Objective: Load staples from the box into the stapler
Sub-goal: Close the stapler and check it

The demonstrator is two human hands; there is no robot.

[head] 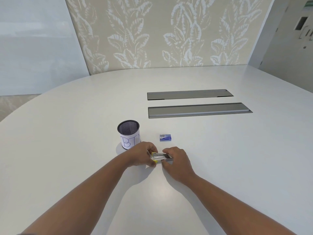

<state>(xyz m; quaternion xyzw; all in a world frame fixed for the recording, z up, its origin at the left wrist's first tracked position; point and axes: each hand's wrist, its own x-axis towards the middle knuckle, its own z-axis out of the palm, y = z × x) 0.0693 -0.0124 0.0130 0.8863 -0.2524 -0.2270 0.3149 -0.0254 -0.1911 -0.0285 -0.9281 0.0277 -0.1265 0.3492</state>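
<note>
A small yellow and silver stapler (pixel 160 157) lies between both hands at the middle of the white table (pixel 84 133). My left hand (pixel 144 155) grips its yellow left end. My right hand (pixel 176 160) holds its metal right end with thumb and fingers. Its metal channel faces up; I cannot tell whether staples are inside. A small blue staple box (pixel 165 138) rests closed on the table just beyond my right hand, apart from both hands.
A black mesh cup (pixel 129 134) with a paper label reading "BIN" stands just behind my left hand. Two grey recessed cable hatches (pixel 198 110) lie farther back on the right. A patterned wall closes the far side.
</note>
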